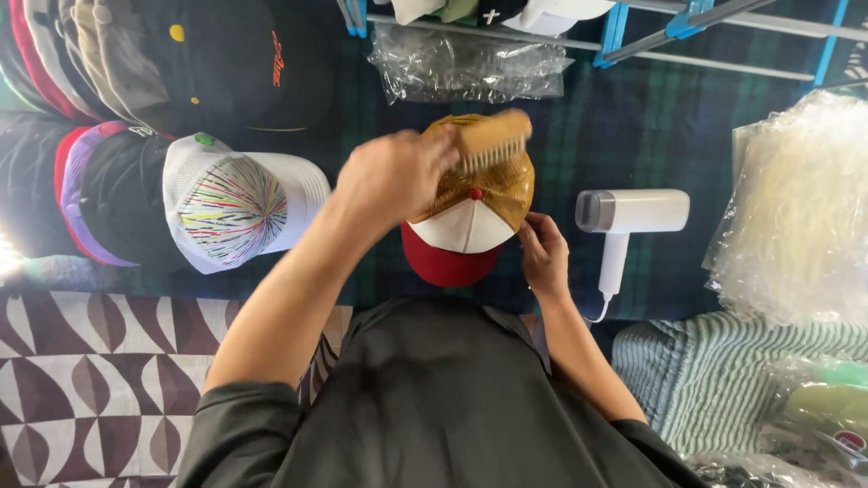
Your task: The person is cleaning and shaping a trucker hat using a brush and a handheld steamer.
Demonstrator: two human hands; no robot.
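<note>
- Centrally, a cap (470,212) with red brim, white front and golden mesh lies between both hands.
- Left hand (391,176) is closed around a wooden brush (493,140), bristles on the mesh; motion blurs it.
- Right hand (544,253) pinches the cap's edge, fingertips partly hidden.
- Right of that hand lies a white hair dryer (628,217), its cord cut off from sight.
- Left of the brushing hand sits a striped white cap (240,208).

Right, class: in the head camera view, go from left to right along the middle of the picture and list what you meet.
White cap with coloured streaks → left hand holding a wooden brush → cap with red brim → right hand → white handheld dryer → pile of clear plastic bags.
</note>
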